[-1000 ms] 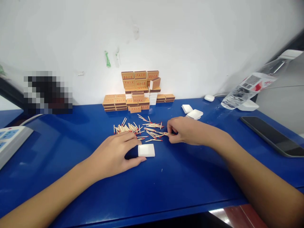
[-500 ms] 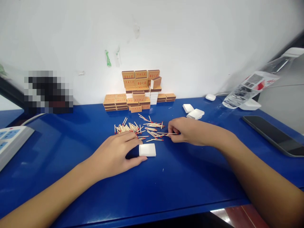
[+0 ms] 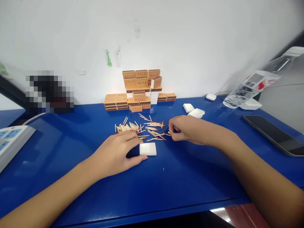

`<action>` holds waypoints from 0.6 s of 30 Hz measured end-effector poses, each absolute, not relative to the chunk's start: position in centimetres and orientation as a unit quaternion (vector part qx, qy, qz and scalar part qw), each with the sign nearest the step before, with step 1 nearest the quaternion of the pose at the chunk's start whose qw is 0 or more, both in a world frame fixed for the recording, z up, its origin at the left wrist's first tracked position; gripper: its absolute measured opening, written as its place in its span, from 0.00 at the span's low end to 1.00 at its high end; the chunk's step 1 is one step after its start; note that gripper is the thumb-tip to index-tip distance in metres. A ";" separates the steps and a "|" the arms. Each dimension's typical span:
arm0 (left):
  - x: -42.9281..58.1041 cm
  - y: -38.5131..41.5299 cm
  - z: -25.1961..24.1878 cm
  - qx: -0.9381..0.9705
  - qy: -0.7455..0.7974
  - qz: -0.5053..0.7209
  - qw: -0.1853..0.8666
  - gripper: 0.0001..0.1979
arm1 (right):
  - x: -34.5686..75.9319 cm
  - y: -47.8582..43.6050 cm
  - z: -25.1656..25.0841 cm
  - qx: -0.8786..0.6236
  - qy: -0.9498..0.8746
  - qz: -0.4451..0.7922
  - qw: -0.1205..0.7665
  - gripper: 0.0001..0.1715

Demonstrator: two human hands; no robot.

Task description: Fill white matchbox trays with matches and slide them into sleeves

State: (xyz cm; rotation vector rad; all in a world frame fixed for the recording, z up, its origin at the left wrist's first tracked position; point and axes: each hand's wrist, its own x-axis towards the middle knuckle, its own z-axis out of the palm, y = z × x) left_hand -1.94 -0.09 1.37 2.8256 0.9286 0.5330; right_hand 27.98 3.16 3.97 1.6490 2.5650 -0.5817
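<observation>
My left hand curves around the left end of a small white matchbox tray, forefinger at the far corner and thumb at the near one. The tray lies on the blue table. Red-tipped matches are heaped just beyond my left fingers, and looser matches spread to the right of that heap. At the right edge of the spread, my right hand pinches matches between thumb and fingers. Short pale ends stick out on the left; how many it holds is hidden.
Orange matchboxes are stacked against the wall. White trays lie at the back right, near a white earphone case. Farther right are a tilted water bottle and a phone. A white-and-blue device sits at left.
My right fingers have closed further around the matches; the long match that stuck out to the left no longer shows at length. My left hand and the tray keep their place.
</observation>
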 end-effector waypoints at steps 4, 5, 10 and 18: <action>-2.0 -0.1 1.3 0.933 0.308 0.176 0.060 0.14 | 27.9 2.9 4.1 0.505 0.834 -0.222 -0.020 0.05; -1.9 -0.1 1.3 0.933 0.306 0.179 0.061 0.14 | 27.6 2.7 4.2 0.491 0.838 -0.236 -0.035 0.05; -1.7 -0.3 1.2 0.928 0.313 0.191 0.069 0.14 | 25.0 1.2 4.4 0.401 0.861 -0.287 -0.119 0.05; -1.7 -0.2 1.1 0.924 0.320 0.192 0.087 0.14 | 21.9 -0.2 3.6 0.384 0.884 -0.236 -0.119 0.04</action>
